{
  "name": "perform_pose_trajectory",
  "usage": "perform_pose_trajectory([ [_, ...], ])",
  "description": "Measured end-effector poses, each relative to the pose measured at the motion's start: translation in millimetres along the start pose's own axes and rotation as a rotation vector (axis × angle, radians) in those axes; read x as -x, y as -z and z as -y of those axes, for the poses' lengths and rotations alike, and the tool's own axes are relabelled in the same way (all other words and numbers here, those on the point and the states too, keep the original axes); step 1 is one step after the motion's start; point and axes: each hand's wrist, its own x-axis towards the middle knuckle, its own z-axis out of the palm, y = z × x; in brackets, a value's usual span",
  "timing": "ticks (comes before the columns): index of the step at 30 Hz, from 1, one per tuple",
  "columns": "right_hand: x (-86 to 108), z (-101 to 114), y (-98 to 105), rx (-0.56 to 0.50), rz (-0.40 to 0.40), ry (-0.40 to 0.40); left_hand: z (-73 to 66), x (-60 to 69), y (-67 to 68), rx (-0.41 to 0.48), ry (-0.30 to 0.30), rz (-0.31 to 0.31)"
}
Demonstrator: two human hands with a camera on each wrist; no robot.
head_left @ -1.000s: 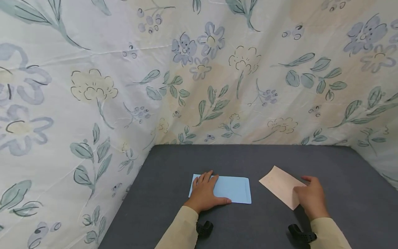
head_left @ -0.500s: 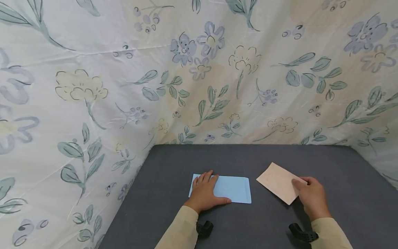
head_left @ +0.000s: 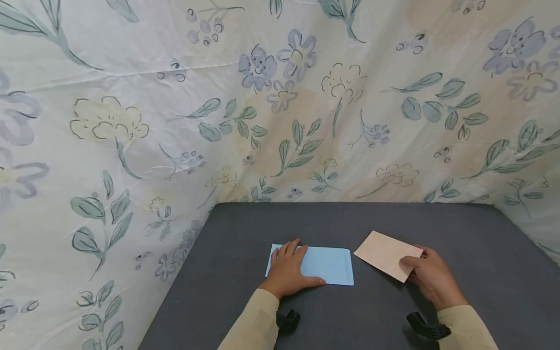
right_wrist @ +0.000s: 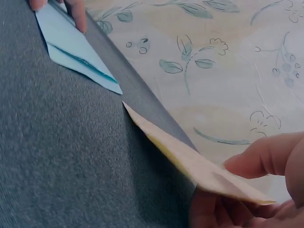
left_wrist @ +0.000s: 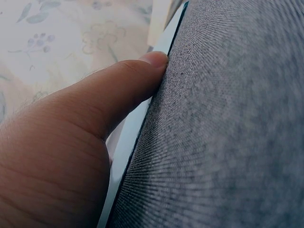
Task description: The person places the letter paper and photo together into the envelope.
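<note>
A light blue envelope [head_left: 330, 265] lies flat on the dark table, its flap fold at the right end. My left hand [head_left: 289, 273] rests on the envelope's left part with fingers spread; in the left wrist view its thumb touches the envelope's near edge [left_wrist: 127, 142]. To the right, my right hand [head_left: 434, 278] pinches a peach-coloured paper piece [head_left: 385, 253] by its right end, thumb on top and fingers underneath. The right wrist view shows this paper [right_wrist: 185, 159] tilted above the table, its left corner close to the blue envelope [right_wrist: 71, 40]. Whether the paper is folded, I cannot tell.
The dark grey table [head_left: 341, 316] ends at a back edge against floral cloth [head_left: 350, 107], which also hangs at the left and right. A black strap piece [head_left: 288, 322] is at the left wrist and another [head_left: 428, 328] at the right.
The right hand has raised the peach paper and moved it left toward the envelope, its thumb now plainly over the top. The left hand and envelope have not moved.
</note>
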Motion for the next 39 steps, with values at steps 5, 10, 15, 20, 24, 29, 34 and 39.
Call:
perform_pose_trajectory([
  [5, -0.8, -2.7, -2.8, -0.024, 0.019, 0.033, -0.1, -0.3, -0.5, -0.003, 0.008, 0.004],
  [10, 1.0, -1.8, -1.3, -0.050, -0.007, 0.012, -0.2, 0.0, -2.7, 0.001, 0.000, -0.007],
  [15, 2.6, 0.6, -0.5, -0.085, -0.018, 0.002, -0.4, 0.4, -3.9, -0.005, -0.003, -0.013],
  [20, 2.8, 0.0, -1.3, -0.051, -0.042, -0.004, -2.5, 2.2, -2.6, -0.014, 0.012, -0.005],
  [24, 3.2, -2.7, -2.3, -0.015, -0.039, 0.003, -2.3, 2.2, -4.3, -0.018, 0.023, 0.002],
  [29, 4.0, -5.2, -4.2, 0.013, -0.014, 0.025, -2.7, 2.2, -4.4, -0.025, 0.026, -0.002],
  [34, 2.0, -4.7, -6.0, 0.050, -0.014, 0.022, -2.9, 2.1, -4.4, -0.022, 0.021, -0.002],
  [39, -0.7, -3.1, -8.3, 0.113, 0.004, 0.001, -3.2, 2.2, -4.5, -0.024, 0.010, -0.007],
])
